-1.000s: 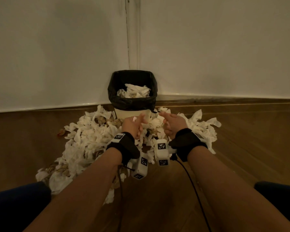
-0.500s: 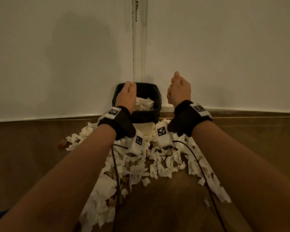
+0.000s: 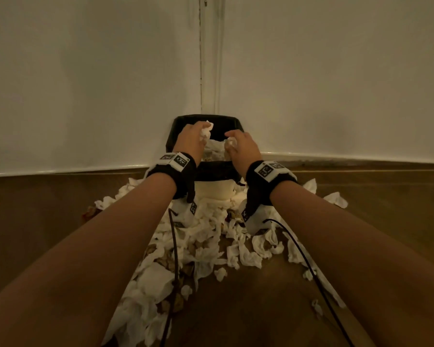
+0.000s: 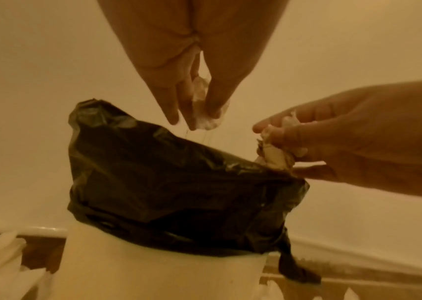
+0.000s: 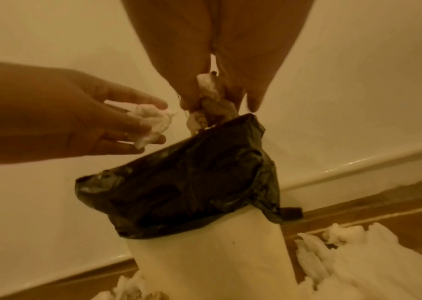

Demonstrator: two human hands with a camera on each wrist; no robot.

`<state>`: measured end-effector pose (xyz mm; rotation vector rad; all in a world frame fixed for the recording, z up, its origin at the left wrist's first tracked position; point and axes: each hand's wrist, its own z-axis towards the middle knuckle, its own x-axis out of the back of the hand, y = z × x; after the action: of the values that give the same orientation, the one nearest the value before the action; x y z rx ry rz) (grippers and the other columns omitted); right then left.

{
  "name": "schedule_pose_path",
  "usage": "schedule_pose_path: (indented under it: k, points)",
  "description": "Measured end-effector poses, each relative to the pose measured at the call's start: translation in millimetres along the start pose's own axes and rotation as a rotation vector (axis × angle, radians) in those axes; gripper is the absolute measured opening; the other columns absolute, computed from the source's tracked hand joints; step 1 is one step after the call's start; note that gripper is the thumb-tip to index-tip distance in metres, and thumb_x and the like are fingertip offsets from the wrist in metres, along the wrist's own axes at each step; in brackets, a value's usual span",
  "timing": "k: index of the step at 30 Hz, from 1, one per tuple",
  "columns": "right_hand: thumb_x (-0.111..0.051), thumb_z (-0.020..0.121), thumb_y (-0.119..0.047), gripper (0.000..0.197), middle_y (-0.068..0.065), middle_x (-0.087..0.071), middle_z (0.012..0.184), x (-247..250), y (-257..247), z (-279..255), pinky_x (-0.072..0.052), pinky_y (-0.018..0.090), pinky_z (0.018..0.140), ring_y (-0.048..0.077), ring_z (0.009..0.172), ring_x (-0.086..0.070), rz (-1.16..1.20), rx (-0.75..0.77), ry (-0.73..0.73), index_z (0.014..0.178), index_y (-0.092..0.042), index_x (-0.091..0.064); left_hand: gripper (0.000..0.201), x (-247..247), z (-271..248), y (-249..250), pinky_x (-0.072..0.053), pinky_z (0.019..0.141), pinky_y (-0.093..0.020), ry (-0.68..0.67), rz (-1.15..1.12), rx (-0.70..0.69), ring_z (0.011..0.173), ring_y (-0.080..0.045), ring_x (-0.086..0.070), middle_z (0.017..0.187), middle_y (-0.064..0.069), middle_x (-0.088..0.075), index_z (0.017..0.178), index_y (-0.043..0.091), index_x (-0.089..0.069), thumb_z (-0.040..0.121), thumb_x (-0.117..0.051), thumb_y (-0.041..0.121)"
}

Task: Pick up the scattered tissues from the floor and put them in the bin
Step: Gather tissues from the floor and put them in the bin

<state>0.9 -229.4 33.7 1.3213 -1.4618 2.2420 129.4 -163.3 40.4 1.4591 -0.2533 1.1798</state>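
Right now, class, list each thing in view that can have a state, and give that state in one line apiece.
Left hand: above the bin, fingers pinching a crumpled tissue.
Right hand: above the bin, pinching another tissue wad.
Bin: upright in the corner, open, partly filled with tissues.
Bin bag: black, folded over the rim.
Floor tissues: still scattered before the bin.

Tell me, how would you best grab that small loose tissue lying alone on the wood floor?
Pinch the small tissue from straight above, fingertips closing on its raised crumpled middle. It lies alone on bare floor, clear of the pile, so nothing blocks a downward reach.
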Motion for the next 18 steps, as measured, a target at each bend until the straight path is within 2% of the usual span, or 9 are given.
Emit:
schedule_pose_path:
  k: [2,4,6,7,10,12,14,18]
  points:
    - [-0.038,0.099,-0.021,0.044,0.01,-0.038,0.142,-2,3,2,-0.024,0.044,0.113,0.027,0.129,-0.041,-0.146,-0.026,-0.115,0.143,-0.021,-0.032,0.048,-6,-1,0,-0.036,0.1,-0.032,-0.107,0.071,0.014,0.121,-0.03,-0.046,0.137,-0.016,-0.042,0.141,0.019,-0.036,0.095,-0.046,0.015]
    - [-0.034,0.1,-0.026,0.05,0.005,-0.031,0.151,-2,5,2,-0.007,0.052,0.117,0.023,0.141,-0.025,-0.2,-0.05,-0.191,0.148,-0.026,-0.02,0.051,-11,-4,-1,-0.03,0.111,-0.042,-0.162,0.102,0.043,0.128,-0.029,-0.041,0.144,-0.014,-0.035,0.144,0.02,-0.03,0.095,-0.045,0.019]
    - [-0.027,0.101,-0.03,0.05,0.001,-0.028,0.154,-1,7,0,0.003,0.053,0.116,0.02,0.146,-0.012,-0.203,-0.043,-0.225,0.149,-0.028,-0.015,0.05,-12,-9,0,-0.028,0.111,-0.047,-0.116,0.094,0.043,0.13,-0.027,-0.04,0.145,-0.012,-0.034,0.143,0.021,-0.033,0.095,-0.045,0.018]
    - [-0.025,0.102,-0.032,0.049,0.001,-0.027,0.154,0,9,-1,0.004,0.053,0.115,0.019,0.146,-0.01,-0.204,-0.031,-0.215,0.149,-0.028,-0.015,0.049,-12,-11,1,-0.03,0.11,-0.047,-0.069,0.083,0.027,0.128,-0.027,-0.041,0.143,-0.011,-0.036,0.141,0.021,-0.036,0.094,-0.045,0.017]
    - [-0.027,0.101,-0.027,0.046,0.005,-0.033,0.15,9,17,-7,-0.005,0.05,0.117,0.022,0.141,-0.024,-0.122,-0.013,-0.04,0.147,-0.023,-0.026,0.042,-12,-23,8,-0.038,0.101,-0.043,0.099,0.057,-0.066,0.118,-0.025,-0.047,0.133,-0.008,-0.044,0.132,0.023,-0.048,0.091,-0.046,0.013]
    - [-0.032,0.1,-0.022,0.041,0.008,-0.042,0.143,18,31,-15,-0.02,0.045,0.115,0.025,0.134,-0.035,-0.022,-0.046,0.099,0.141,-0.02,-0.037,0.038,-15,-33,17,-0.037,0.095,-0.041,0.159,0.074,-0.14,0.114,-0.023,-0.046,0.125,-0.005,-0.048,0.125,0.026,-0.053,0.09,-0.046,0.012]
    - [-0.034,0.099,-0.019,0.037,0.01,-0.048,0.136,27,54,-27,-0.032,0.037,0.108,0.026,0.127,-0.043,0.051,-0.109,0.188,0.135,-0.017,-0.045,0.033,-21,-45,27,-0.037,0.09,-0.038,0.155,0.055,-0.225,0.108,-0.023,-0.046,0.117,-0.005,-0.051,0.117,0.024,-0.056,0.088,-0.046,0.012]
    - [-0.036,0.099,-0.016,0.032,0.014,-0.056,0.123,48,110,-65,-0.039,0.036,0.095,0.03,0.115,-0.049,0.012,-0.276,0.272,0.124,-0.012,-0.055,0.025,-48,-75,47,-0.045,0.081,-0.035,0.078,-0.038,-0.409,0.092,-0.022,-0.051,0.101,-0.008,-0.054,0.107,0.014,-0.061,0.088,-0.046,0.009]
